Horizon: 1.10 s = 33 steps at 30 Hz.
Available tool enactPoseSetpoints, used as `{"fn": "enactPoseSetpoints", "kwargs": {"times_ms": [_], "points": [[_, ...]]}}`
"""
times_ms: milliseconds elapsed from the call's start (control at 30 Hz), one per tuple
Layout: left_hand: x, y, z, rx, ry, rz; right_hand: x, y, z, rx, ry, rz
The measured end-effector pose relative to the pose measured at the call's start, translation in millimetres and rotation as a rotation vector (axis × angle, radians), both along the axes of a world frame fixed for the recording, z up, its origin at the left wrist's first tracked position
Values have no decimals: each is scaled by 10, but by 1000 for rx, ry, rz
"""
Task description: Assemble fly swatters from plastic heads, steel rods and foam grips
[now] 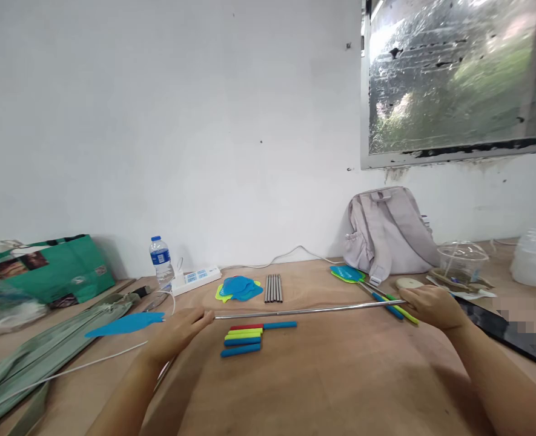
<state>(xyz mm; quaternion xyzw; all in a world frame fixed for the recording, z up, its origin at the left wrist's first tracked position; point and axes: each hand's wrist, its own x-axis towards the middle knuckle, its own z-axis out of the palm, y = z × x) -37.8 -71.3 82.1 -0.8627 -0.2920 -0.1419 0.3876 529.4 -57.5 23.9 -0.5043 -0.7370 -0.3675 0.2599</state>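
Silver rod (pixel 308 311); red, yellow-green, blue sleeves (pixel 244 339); green bag (pixel 54 269).

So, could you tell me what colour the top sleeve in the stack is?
Red, seen in the head view.

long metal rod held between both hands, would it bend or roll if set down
The metal rod looks thin and shiny, probably steel, so likely stiff: it spans straight between the left hand and right hand with no visible sag. Being round and smooth, it would probably roll on the flat wooden table and may feel slippery. It seems light for its length.
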Motion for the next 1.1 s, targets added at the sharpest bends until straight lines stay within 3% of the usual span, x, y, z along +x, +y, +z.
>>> {"fn": "enactPoseSetpoints", "kwargs": {"times_ms": [167,267,467,767,867,967,1100], "points": [[-18,-62,103,21,5,-36,1,20,-17,-72,-144,68],[-11,-23,100,51,17,23,-44,25,-24,-33,-145,38],[128,113,28,181,-163,100,-96,46,-81,-10,-58,-113],[268,219,-158,270,-423,121,-138,21,-68,-119,167,-358],[203,231,-210,350,-728,220,-183,5,-38,-102,204,-435],[128,223,-234,364,-1237,283,-165,-7,-52,-85,210,-478],[32,280,-251,166,-2081,118,-86,3,-112,-54,188,-487]]}}
